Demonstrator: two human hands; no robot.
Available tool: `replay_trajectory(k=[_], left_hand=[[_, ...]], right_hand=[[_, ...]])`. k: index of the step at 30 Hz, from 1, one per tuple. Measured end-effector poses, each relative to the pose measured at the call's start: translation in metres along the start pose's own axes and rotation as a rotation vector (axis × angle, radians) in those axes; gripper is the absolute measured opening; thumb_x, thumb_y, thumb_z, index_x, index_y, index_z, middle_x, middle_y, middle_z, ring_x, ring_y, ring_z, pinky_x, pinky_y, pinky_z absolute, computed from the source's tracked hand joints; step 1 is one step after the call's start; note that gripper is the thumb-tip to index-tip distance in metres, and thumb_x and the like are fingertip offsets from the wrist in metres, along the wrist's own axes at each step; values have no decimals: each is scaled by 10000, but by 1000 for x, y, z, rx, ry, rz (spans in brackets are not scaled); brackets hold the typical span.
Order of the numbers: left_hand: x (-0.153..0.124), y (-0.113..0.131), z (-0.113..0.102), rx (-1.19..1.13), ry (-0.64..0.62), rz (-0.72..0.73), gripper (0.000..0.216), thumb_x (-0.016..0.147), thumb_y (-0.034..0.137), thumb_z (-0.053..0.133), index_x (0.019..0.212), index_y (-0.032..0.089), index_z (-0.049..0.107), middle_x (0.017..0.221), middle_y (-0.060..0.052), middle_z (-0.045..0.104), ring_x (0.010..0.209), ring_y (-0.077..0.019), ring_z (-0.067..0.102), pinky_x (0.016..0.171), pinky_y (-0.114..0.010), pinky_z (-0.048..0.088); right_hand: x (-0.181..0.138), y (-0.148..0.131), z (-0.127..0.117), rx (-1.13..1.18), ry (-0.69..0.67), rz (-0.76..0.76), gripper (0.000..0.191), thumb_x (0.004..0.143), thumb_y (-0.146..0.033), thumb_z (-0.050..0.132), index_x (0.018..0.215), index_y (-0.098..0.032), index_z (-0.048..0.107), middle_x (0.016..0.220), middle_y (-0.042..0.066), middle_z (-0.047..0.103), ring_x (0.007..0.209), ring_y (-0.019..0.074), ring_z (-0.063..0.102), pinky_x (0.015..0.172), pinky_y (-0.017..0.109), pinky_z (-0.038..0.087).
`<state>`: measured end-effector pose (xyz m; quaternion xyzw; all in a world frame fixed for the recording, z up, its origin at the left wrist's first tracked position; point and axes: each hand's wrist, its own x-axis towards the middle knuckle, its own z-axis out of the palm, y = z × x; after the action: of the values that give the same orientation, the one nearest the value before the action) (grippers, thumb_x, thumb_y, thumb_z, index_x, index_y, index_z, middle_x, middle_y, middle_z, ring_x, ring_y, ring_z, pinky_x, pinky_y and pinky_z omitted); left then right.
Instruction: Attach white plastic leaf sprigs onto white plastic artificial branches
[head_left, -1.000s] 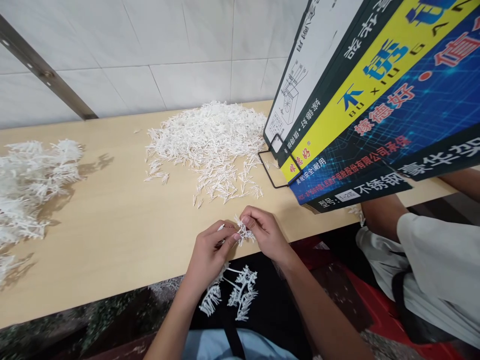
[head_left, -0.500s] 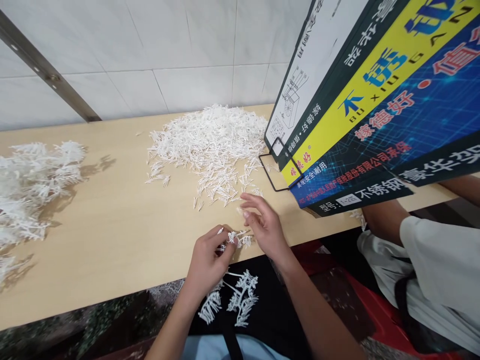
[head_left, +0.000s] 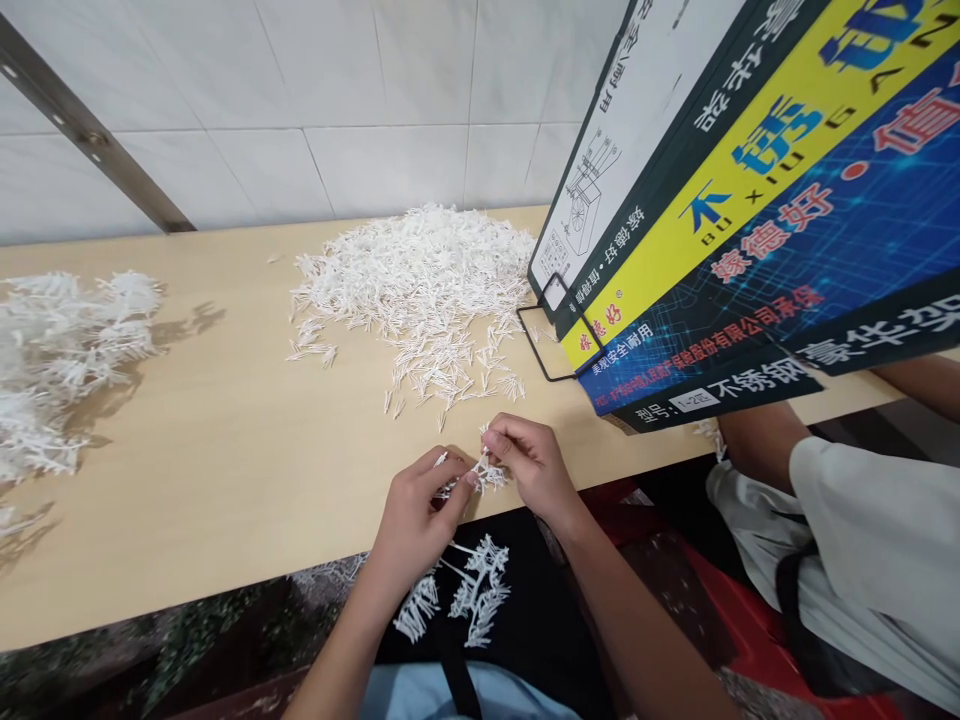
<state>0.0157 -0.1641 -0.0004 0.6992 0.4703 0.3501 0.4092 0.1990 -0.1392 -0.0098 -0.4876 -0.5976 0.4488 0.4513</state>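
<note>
Close to the table's front edge, my left hand (head_left: pixel 429 500) is closed around a white branched plastic sprig (head_left: pixel 491 474). My right hand (head_left: pixel 529 462) pinches a small tip of that same sprig, fingers bent and pressed together. More of the white branching plastic (head_left: pixel 480 590) hangs below my left hand over my dark lap. Beyond my hands lies a large heap of small white plastic pieces (head_left: pixel 427 280), with loose ones scattered at its near side.
Further white branched sprigs (head_left: pixel 67 360) are piled on the left of the table (head_left: pixel 225 480). A big printed cardboard box (head_left: pixel 750 220) stands at right, a black wire frame (head_left: pixel 559 330) at its corner. Beside it sits another person in a white sleeve (head_left: pixel 862 510). A tiled wall (head_left: pixel 390 80) closes the back.
My right hand has come down and its fingers have closed on the sprig's tip; before, they were apart above it. My left hand keeps its hold.
</note>
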Motion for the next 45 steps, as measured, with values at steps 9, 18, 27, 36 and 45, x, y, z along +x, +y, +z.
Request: replay_trajectory(k=[9,18,27,36,45], left_hand=[[0,2,-2,27,-50,9,297,998,237,559,720,188,651,769,-20,614,679,-147,583,630,-254,407],[-2,-1,-1,49,0,-1,310,1010,235,533,707,194,582,743,-10,568,660,-145,554,618,-253,391],[-4,-6,3,63,62,59,195,999,193,542,837,189,651,823,-29,642,734,-157,606,668,-253,438],[-12,-8,7,88,1,100,236,1037,214,520,830,187,629,926,-40,658,700,-112,602,623,-215,445],[-9,-5,1,50,28,70,190,1024,203,540,980,198,724,1232,-72,622,668,-66,600,593,-205,463]], right_hand=[[12,7,-3,386,294,138,501,994,-576,576,670,-234,405,584,-58,377,458,101,326,447,253,341],[10,7,5,10,142,-42,341,1041,-423,568,1328,-264,658,1368,119,653,1104,233,673,720,301,586],[7,-11,0,-129,-239,-292,94,962,-316,730,1029,-262,769,1103,62,775,1137,259,666,1052,449,502],[15,15,-5,482,366,46,291,1005,-445,589,821,-222,555,757,-21,587,570,133,580,604,301,543],[6,-6,10,-308,45,-247,390,1058,-266,512,1439,-288,598,1410,105,629,1271,266,607,1045,442,526]])
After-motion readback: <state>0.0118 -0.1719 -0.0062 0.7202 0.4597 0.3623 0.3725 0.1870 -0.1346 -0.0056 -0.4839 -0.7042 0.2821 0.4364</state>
